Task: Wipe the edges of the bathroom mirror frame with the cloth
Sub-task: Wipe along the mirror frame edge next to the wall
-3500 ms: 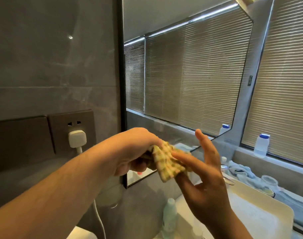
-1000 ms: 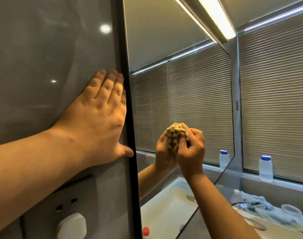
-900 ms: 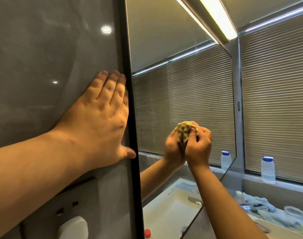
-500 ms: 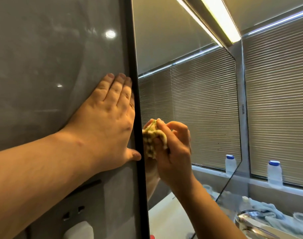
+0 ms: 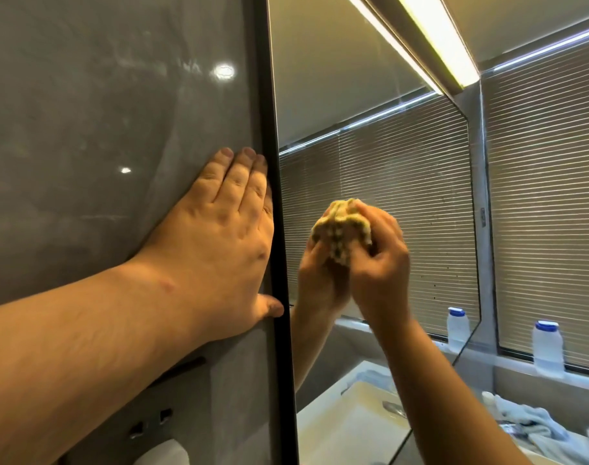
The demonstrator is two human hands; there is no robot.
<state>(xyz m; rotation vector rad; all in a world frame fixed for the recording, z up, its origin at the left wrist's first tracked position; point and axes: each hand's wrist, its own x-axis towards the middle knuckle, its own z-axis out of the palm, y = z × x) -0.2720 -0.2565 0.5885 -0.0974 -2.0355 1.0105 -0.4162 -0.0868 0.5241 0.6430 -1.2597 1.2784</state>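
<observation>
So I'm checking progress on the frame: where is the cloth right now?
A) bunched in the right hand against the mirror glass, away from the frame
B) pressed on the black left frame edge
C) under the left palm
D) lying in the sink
A: the right hand grips the bunched cloth against the glass, apart from the black frame; the left hand lies flat on the wall.

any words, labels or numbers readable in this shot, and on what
None can be read.
White bottle with blue cap on the window ledge: no legible label.
Wall socket and plug: no visible markings.
Small dark fitting on the window frame: too small to read.
Checked cloth: pattern only.
</observation>
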